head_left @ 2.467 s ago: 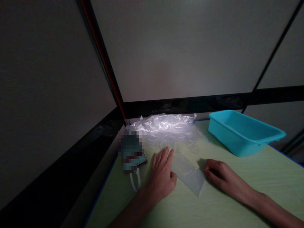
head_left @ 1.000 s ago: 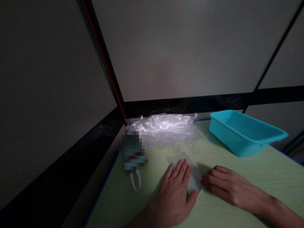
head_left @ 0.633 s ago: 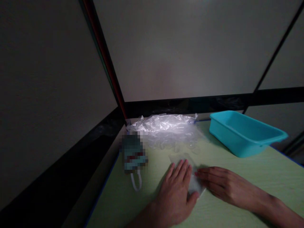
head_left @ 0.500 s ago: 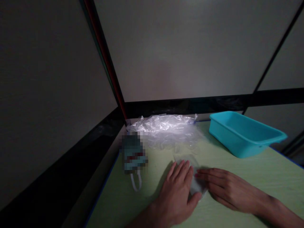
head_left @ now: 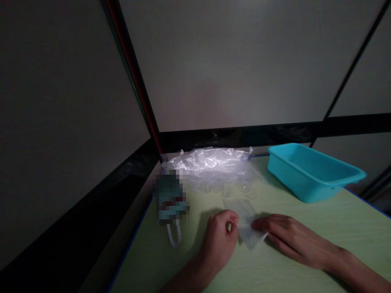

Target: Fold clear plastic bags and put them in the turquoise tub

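Observation:
A small translucent plastic bag (head_left: 249, 236) lies on the light green tabletop between my hands, one corner lifting near the right fingers. My left hand (head_left: 220, 236) is closed in a pinch at the bag's left edge, thumb meeting the curled fingers. My right hand (head_left: 290, 238) has its fingers held together with their tips at the bag's right side; the thumb is mostly hidden. Behind my hands spreads a heap of crinkled clear plastic bags (head_left: 214, 162).
A turquoise plastic basin (head_left: 301, 179) stands at the right on the green table (head_left: 171, 268). To the left lies a pixelated, greenish object (head_left: 171, 199) with a white loop (head_left: 174, 236). Pale panels with dark strips rise behind and at the left.
My left hand has gone from lying flat on the bag to pinching its left edge. More of the bag shows, and its lower right corner has lifted. The right hand has barely moved.

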